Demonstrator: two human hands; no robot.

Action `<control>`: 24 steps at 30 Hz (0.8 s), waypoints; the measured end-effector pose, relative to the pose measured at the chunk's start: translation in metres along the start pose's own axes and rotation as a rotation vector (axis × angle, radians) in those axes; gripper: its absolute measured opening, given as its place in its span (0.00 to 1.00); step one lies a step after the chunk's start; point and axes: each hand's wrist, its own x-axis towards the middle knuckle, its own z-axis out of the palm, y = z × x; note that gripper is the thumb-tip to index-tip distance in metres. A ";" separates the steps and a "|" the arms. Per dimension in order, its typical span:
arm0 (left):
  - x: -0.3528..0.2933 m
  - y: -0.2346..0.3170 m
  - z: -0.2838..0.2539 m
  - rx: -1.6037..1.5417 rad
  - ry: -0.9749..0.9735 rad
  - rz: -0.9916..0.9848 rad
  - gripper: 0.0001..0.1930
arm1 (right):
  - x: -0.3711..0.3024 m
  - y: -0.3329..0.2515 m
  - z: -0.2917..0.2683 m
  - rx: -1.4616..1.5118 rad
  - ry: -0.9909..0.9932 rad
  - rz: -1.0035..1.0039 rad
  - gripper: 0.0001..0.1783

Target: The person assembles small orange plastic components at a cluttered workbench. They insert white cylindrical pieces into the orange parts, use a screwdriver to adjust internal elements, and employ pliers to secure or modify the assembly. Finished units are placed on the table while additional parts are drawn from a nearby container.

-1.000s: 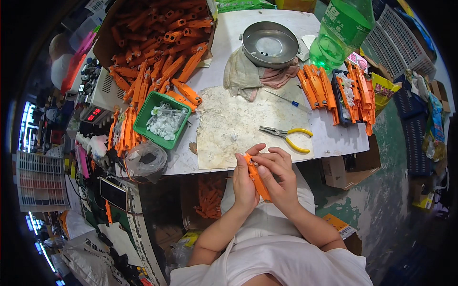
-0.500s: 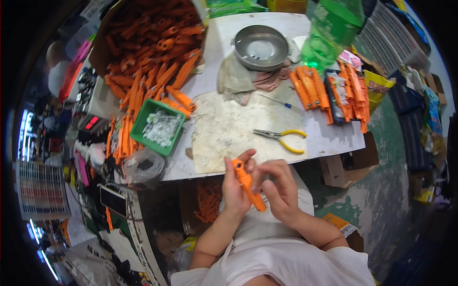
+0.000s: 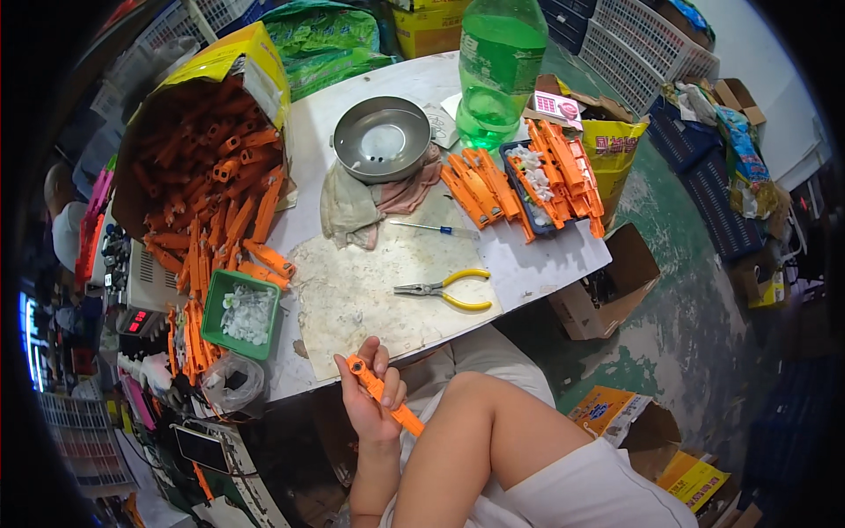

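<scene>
My left hand [image 3: 377,400] is closed around a long, narrow orange plastic piece [image 3: 378,389] with a dark round hole at its upper end. It holds the piece tilted, just off the table's near edge. My right arm [image 3: 475,414] is bent sharply, elbow up, with the forearm running down past the lower edge, so my right hand is out of sight. On a stained sheet [image 3: 352,299] beyond my left hand lie yellow-handled pliers [image 3: 444,289] and a thin screwdriver-like tool [image 3: 433,229]. A green tray [image 3: 211,327] of small whitish pieces stands to the left.
A large carton [image 3: 268,79] spills orange pieces [image 3: 220,189] at the left. Toward the back are a metal bowl [image 3: 350,158] on rags [image 3: 352,211] and a green bottle [image 3: 502,75]. More orange pieces [image 3: 563,172] are stacked at the right, above an open cardboard box [image 3: 585,317] on the floor.
My right hand has left the orange piece and gone out of view below, elbow rising. My left hand still holds the piece. The whole view has swung to the right.
</scene>
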 end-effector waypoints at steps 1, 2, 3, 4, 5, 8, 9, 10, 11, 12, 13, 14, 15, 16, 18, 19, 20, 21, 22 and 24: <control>0.000 0.001 -0.002 -0.004 -0.010 0.003 0.30 | -0.001 -0.001 -0.002 -0.005 0.001 0.011 0.17; 0.000 0.003 -0.004 -0.008 -0.021 0.006 0.30 | 0.000 -0.001 -0.002 -0.011 -0.007 0.022 0.17; 0.000 0.004 -0.006 -0.012 -0.033 0.007 0.30 | 0.001 -0.001 -0.004 -0.024 -0.006 0.029 0.17; 0.000 0.005 -0.007 -0.011 -0.025 0.010 0.30 | 0.000 -0.002 -0.005 -0.031 -0.009 0.033 0.17; 0.000 0.005 -0.007 -0.010 -0.019 0.013 0.30 | -0.002 -0.003 -0.005 -0.040 -0.007 0.036 0.17; 0.000 0.006 -0.011 -0.021 -0.013 0.018 0.30 | -0.002 -0.004 -0.005 -0.053 -0.006 0.052 0.17; 0.000 0.006 -0.011 -0.027 -0.013 0.019 0.30 | -0.003 -0.004 -0.006 -0.058 -0.008 0.060 0.16; 0.000 0.006 -0.010 -0.020 0.001 0.020 0.29 | -0.002 -0.004 -0.005 -0.061 -0.016 0.064 0.16; 0.000 0.005 -0.008 -0.012 0.014 0.019 0.29 | -0.003 -0.006 -0.005 -0.068 -0.020 0.068 0.16; 0.000 0.005 -0.007 -0.005 0.028 0.019 0.28 | -0.004 -0.007 -0.006 -0.074 -0.026 0.071 0.16; 0.000 0.006 -0.008 -0.009 0.024 0.020 0.28 | -0.005 -0.009 -0.006 -0.084 -0.028 0.074 0.16; 0.001 0.006 -0.009 -0.014 0.020 0.021 0.28 | -0.004 -0.009 -0.004 -0.090 -0.029 0.079 0.16; 0.002 0.007 -0.010 -0.018 0.013 0.022 0.28 | -0.006 -0.011 -0.004 -0.102 -0.029 0.085 0.16; 0.003 0.006 -0.011 -0.031 0.000 0.013 0.29 | -0.005 -0.011 -0.002 -0.117 -0.028 0.085 0.16; 0.003 0.008 -0.014 -0.053 -0.020 0.006 0.30 | -0.006 -0.013 -0.001 -0.141 -0.030 0.095 0.16; 0.001 0.011 -0.015 -0.045 -0.021 0.019 0.30 | -0.006 -0.014 0.001 -0.150 -0.031 0.107 0.16; 0.001 0.012 -0.015 -0.036 -0.022 0.033 0.29 | -0.006 -0.016 0.005 -0.170 -0.029 0.113 0.16; 0.000 0.013 -0.015 -0.028 -0.021 0.048 0.28 | -0.008 -0.019 0.007 -0.196 -0.011 0.122 0.16; 0.000 0.013 -0.015 -0.051 -0.018 0.039 0.27 | -0.013 -0.026 0.008 -0.250 0.023 0.124 0.16; -0.009 0.024 -0.022 -0.103 0.001 0.079 0.25 | -0.028 -0.045 0.015 -0.365 0.127 0.149 0.16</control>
